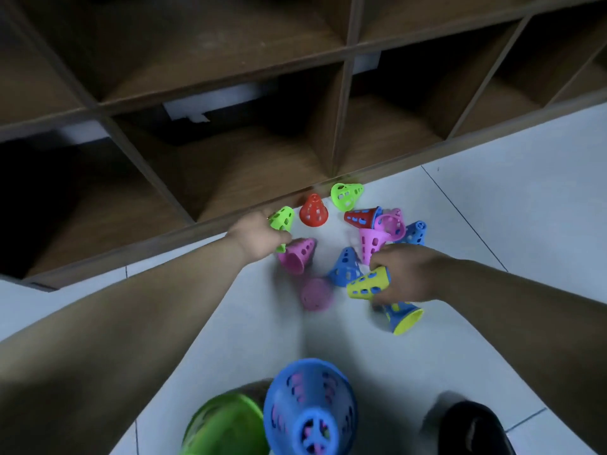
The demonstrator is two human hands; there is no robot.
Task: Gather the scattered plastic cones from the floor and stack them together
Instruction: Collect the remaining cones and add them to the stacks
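Head view. Perforated plastic cones (345, 267) lie scattered on the white floor (509, 208) beside a wooden shelf (230, 165). The left hand (259, 236), arm outstretched, grips a green cone (283, 220). The right hand (407, 274) curls round a yellow cone (369, 284). Visible: two red cones (313, 210) and four pink cones (297, 256), one of them blurred.

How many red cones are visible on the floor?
2. The upright red cone stands by the shelf; the lying red cone is to its right, beside a pink cone. Others may be hidden inside stacks.
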